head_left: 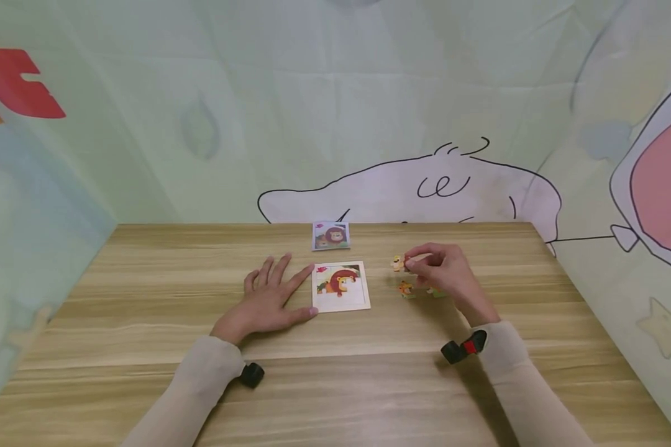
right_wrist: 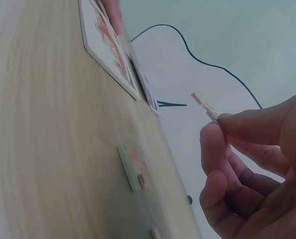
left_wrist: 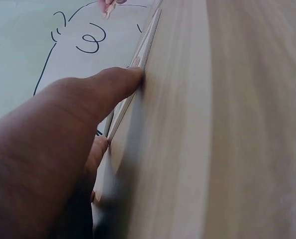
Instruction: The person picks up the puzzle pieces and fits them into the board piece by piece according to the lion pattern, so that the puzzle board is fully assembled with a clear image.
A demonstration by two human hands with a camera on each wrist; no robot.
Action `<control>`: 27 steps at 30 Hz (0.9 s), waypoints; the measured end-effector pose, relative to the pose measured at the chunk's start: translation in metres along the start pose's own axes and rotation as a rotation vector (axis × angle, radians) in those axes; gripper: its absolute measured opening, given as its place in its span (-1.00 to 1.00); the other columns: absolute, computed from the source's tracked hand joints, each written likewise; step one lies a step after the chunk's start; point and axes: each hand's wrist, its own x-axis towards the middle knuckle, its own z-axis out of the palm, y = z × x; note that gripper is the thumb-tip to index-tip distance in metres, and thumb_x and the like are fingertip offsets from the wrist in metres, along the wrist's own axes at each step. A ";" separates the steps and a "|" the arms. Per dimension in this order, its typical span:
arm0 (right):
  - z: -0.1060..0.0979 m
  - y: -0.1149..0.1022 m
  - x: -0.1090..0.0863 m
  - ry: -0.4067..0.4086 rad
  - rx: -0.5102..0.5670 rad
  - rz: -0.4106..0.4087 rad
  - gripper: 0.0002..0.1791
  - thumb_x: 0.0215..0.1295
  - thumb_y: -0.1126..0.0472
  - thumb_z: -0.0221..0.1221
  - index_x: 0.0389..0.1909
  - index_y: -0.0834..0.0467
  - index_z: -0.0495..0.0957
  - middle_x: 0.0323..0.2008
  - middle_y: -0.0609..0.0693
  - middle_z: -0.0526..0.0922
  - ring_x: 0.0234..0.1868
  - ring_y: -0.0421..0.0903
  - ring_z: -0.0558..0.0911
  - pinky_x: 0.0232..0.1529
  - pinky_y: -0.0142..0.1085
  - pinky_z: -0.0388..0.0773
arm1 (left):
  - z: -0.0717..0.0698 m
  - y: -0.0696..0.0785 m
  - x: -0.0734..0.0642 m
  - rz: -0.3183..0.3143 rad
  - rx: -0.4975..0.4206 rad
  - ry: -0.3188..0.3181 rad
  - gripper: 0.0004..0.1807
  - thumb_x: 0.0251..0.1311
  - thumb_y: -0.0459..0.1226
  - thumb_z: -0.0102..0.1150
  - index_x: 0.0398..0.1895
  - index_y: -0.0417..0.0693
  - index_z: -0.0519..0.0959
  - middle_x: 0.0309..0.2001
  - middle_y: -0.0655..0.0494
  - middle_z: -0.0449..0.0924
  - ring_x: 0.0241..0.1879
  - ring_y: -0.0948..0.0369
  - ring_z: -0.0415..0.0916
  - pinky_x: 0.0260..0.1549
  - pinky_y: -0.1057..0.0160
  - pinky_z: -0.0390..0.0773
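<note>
- Right hand [head_left: 443, 268] pinches thin, yellow-and-brown jigsaw piece [head_left: 397, 264] between thumb and finger, raised right of white-framed square lion tray [head_left: 359, 299].
- Piece: likely light, stiff; hold by opposite edges, spare the knobs.
- Left hand [head_left: 271, 299] spread, thumb and forefinger touching tray's left edge; tray probably slides easily.

The left hand [head_left: 268, 304] lay spread left of the puzzle board [head_left: 353, 299], thumb [head_left: 302, 315] touching its edge. The right hand [head_left: 444, 270] hovered to its right, fingers [right_wrist: 215, 149] pinching.
</note>
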 end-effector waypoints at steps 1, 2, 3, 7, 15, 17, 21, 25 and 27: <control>0.003 0.000 0.001 -0.006 0.008 -0.004 -0.70 0.41 0.21 0.41 0.08 0.25 0.74 -0.30 0.10 0.84 -0.47 -0.11 0.70 -0.46 -0.33 0.63 | 0.000 0.000 0.000 -0.005 0.004 -0.003 0.06 0.30 0.47 0.10 0.77 0.41 -0.01 0.80 -0.15 -0.41 0.74 -0.35 -0.52 0.55 -0.51 -0.34; 0.005 -0.001 0.001 -0.011 0.022 -0.003 -0.70 0.41 0.22 0.41 0.08 0.25 0.74 -0.29 0.11 0.84 -0.48 -0.12 0.70 -0.40 -0.32 0.69 | 0.000 0.000 0.000 -0.008 0.007 -0.006 0.06 0.30 0.46 0.10 0.77 0.43 -0.02 0.80 -0.13 -0.42 0.75 -0.34 -0.53 0.56 -0.50 -0.34; 0.008 -0.001 0.002 -0.017 0.036 -0.002 -0.70 0.41 0.23 0.41 0.08 0.26 0.73 -0.28 0.13 0.85 -0.48 -0.13 0.70 -0.36 -0.31 0.72 | 0.000 0.001 0.000 -0.009 0.009 -0.007 0.05 0.31 0.46 0.10 0.77 0.43 -0.02 0.80 -0.13 -0.42 0.75 -0.34 -0.52 0.56 -0.50 -0.34; 0.017 -0.003 0.004 -0.037 0.064 0.012 -0.69 0.39 0.23 0.43 0.07 0.27 0.73 -0.26 0.16 0.84 -0.48 -0.15 0.70 -0.29 -0.30 0.75 | -0.002 0.004 -0.001 -0.006 0.007 -0.007 0.04 0.32 0.42 0.13 0.77 0.40 -0.01 0.80 -0.15 -0.40 0.74 -0.36 -0.50 0.55 -0.51 -0.33; 0.030 -0.007 0.009 -0.058 -0.005 0.015 -0.79 0.40 0.20 0.41 -0.01 0.17 0.76 -0.24 0.22 0.83 -0.48 -0.09 0.70 -0.40 -0.30 0.60 | -0.004 0.006 -0.003 -0.015 0.018 -0.006 0.02 0.35 0.40 0.12 0.77 0.37 0.02 0.80 -0.17 -0.37 0.74 -0.38 -0.47 0.54 -0.53 -0.30; 0.033 -0.008 0.010 -0.061 -0.027 0.020 -0.80 0.40 0.19 0.41 -0.03 0.14 0.78 -0.23 0.20 0.83 -0.46 -0.07 0.70 -0.42 -0.30 0.58 | -0.005 0.007 -0.003 -0.015 0.017 -0.006 0.02 0.35 0.40 0.13 0.77 0.36 0.03 0.80 -0.18 -0.36 0.73 -0.39 -0.46 0.54 -0.53 -0.31; 0.039 -0.012 0.011 -0.075 -0.052 0.043 -0.81 0.40 0.16 0.42 -0.05 0.11 0.79 -0.22 0.17 0.83 -0.43 -0.05 0.70 -0.40 -0.30 0.59 | -0.005 0.006 -0.003 -0.008 0.010 -0.008 0.04 0.33 0.42 0.13 0.77 0.36 0.03 0.80 -0.19 -0.36 0.73 -0.39 -0.47 0.54 -0.54 -0.32; 0.044 -0.013 0.013 -0.095 -0.051 0.053 -0.81 0.39 0.19 0.41 -0.04 0.14 0.80 -0.24 0.15 0.83 -0.45 -0.06 0.70 -0.40 -0.31 0.58 | -0.003 0.005 -0.001 -0.004 0.006 -0.008 0.06 0.30 0.45 0.11 0.77 0.37 0.01 0.80 -0.18 -0.39 0.73 -0.38 -0.50 0.54 -0.53 -0.34; 0.047 -0.013 0.015 -0.107 -0.049 0.053 -0.82 0.39 0.21 0.41 -0.05 0.15 0.80 -0.27 0.14 0.83 -0.48 -0.09 0.70 -0.43 -0.32 0.55 | -0.001 0.003 0.000 -0.005 0.006 -0.007 0.07 0.29 0.47 0.10 0.77 0.39 0.00 0.80 -0.16 -0.40 0.74 -0.36 -0.51 0.55 -0.52 -0.35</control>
